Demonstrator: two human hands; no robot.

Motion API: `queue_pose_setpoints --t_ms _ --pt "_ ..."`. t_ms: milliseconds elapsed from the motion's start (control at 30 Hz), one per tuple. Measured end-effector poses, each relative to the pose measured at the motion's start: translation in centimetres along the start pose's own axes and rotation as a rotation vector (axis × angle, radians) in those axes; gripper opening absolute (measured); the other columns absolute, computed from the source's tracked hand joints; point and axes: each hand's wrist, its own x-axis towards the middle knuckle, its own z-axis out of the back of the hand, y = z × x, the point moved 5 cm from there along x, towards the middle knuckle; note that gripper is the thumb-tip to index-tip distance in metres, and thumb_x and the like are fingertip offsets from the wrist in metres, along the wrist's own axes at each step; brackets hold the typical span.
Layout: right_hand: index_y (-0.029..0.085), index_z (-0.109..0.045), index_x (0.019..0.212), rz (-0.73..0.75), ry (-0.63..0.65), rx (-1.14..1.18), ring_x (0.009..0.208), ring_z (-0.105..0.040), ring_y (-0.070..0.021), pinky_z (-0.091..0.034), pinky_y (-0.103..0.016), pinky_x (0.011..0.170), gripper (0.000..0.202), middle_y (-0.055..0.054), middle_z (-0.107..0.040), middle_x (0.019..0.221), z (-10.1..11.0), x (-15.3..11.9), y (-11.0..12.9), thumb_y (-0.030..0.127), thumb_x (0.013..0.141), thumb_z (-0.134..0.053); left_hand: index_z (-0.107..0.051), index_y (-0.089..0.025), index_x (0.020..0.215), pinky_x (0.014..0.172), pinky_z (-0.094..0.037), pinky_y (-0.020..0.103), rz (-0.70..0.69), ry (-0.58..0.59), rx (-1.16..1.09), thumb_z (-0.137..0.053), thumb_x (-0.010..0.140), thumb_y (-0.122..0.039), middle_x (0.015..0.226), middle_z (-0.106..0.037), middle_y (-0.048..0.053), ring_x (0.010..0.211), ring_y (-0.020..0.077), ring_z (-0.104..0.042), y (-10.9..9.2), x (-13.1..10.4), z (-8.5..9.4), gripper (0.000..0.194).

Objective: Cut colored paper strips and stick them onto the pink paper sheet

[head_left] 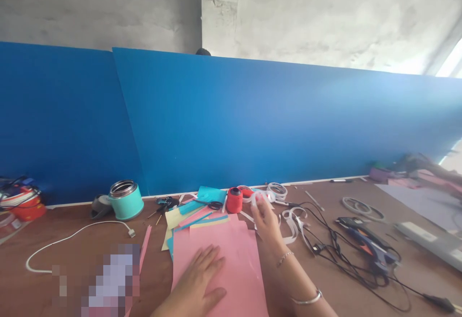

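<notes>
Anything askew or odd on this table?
Mildly: black cables lie tangled beside the glue gun, and the paper stack under the left hand has uneven edges. A pixelated patch hides part of the lower left.

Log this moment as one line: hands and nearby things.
left hand: flat on pink paper | right hand: at whitish tape roll, grip unclear | beyond paper: red spool | table left: open turquoise flask

A brown table (pixel 21 293) carries a stack of pink paper (pixel 245 269). Around this stack lie an open turquoise flask (pixel 127 204) at ten o'clock, a white cable (pixel 77 231) near nine, a red spool (pixel 234 202) at twelve, a pen (pixel 341 181) at two, and a glue gun (pixel 373 250) and power strip (pixel 433 244) at three.
</notes>
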Motion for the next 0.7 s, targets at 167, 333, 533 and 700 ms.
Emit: queue_pose_setpoints --t_ms 167,333,533,700 --pt "0.018 -0.056 0.077 -0.156 0.289 0.454 0.052 -0.038 -0.0104 -0.033 -0.023 0.052 0.031 0.005 -0.041 0.056 -3.2 -1.2 0.8 0.047 0.082 -0.048 -0.049 -0.030 0.130 0.111 -0.025 0.053 0.038 -0.099 0.004 -0.050 0.086 -0.036 0.145 -0.039 0.004 0.135 0.0264 -0.031 0.1 0.1 0.4 0.044" --pt "0.017 -0.059 0.096 -0.067 0.430 0.424 0.069 -0.052 -0.0155 -0.043 -0.029 0.070 0.027 0.001 -0.054 0.065 -3.8 -1.5 1.5 0.035 0.081 -0.047 -0.060 -0.027 0.119 0.105 -0.040 0.046 0.033 -0.381 -0.002 -0.048 0.084 -0.019 0.126 -0.059 0.006 0.121 0.0240 -0.049 0.3 0.1 1.8 0.037" --pt "0.021 -0.059 0.104 0.154 0.620 0.257 0.082 -0.063 -0.0200 -0.046 -0.035 0.078 0.023 -0.004 -0.068 0.083 -5.8 -4.1 3.8 0.025 0.085 -0.047 -0.037 -0.027 0.137 0.098 -0.046 0.042 -0.015 -0.711 -0.076 -0.041 0.087 -0.015 0.131 -0.053 0.009 0.122 0.0232 -0.048 0.9 -0.5 2.9 0.051" --pt "0.025 -0.061 0.097 0.348 0.650 0.047 0.084 -0.063 -0.0201 -0.045 -0.031 0.076 0.018 -0.003 -0.071 0.089 -7.0 -6.1 5.4 0.022 0.087 -0.046 -0.034 -0.030 0.139 0.101 -0.043 0.044 -0.012 -0.710 -0.099 -0.043 0.088 -0.018 0.135 -0.048 0.008 0.126 0.0245 -0.044 0.9 -0.5 2.7 0.053"
